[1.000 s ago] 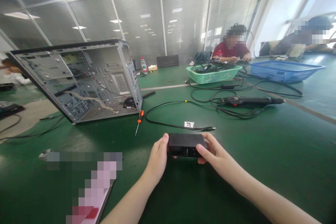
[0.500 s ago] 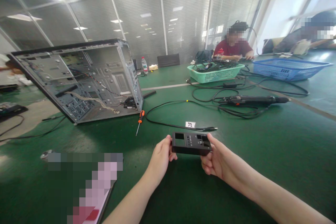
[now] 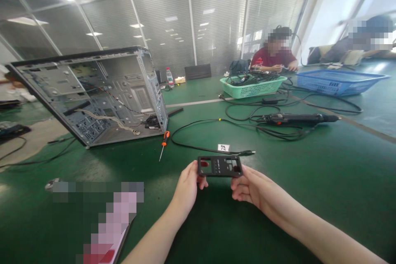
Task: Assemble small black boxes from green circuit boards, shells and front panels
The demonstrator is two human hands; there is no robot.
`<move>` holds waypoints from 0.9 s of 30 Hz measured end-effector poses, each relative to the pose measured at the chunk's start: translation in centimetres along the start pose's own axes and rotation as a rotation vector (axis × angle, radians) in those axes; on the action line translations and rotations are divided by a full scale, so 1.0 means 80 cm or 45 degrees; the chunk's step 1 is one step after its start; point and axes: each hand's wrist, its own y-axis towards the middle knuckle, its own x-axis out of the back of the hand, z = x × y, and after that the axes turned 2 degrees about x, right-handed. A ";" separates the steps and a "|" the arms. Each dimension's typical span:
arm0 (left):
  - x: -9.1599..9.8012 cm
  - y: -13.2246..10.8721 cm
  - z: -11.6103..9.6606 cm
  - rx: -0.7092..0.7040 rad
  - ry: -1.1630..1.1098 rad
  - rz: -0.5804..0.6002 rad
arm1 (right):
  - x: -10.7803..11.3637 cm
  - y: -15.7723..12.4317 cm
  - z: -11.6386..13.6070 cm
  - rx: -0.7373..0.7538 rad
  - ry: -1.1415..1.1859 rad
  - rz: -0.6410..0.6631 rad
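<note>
Left hand (image 3: 186, 183) and right hand (image 3: 253, 186) grip opposite ends of a black frame (image 3: 220, 166) over the surface (image 3: 204, 227). Beyond it lie a plug (image 3: 246, 153) and a screwdriver (image 3: 164, 141), the latter beside an open computer case (image 3: 105, 90). Farther back, heaped wires (image 3: 247, 78) hide much of the green basket's (image 3: 252, 90) inside.

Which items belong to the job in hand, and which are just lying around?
In hand:
black housing with cutouts, held at its ends by the left hand and right hand

Apparently just lying around, untouched by these hands:
open computer case
orange-and-black screwdriver
corded electric screwdriver
green basket
blue basket
</note>
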 end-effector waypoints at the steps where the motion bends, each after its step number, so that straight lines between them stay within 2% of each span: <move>1: 0.000 -0.001 -0.001 0.008 -0.011 -0.001 | -0.001 -0.001 0.001 0.004 -0.016 0.008; 8: -0.003 -0.005 -0.008 -0.009 -0.072 -0.060 | -0.006 -0.008 0.013 -0.139 -0.016 0.043; 17: 0.001 -0.006 -0.005 -0.029 0.071 -0.116 | -0.016 -0.021 0.024 -0.485 0.482 -0.028; 23: -0.002 -0.006 -0.007 0.015 0.137 -0.109 | -0.016 -0.020 0.027 -0.471 0.592 0.001; 27: -0.002 -0.007 -0.010 0.035 0.181 -0.124 | -0.016 -0.019 0.026 -0.470 0.552 -0.028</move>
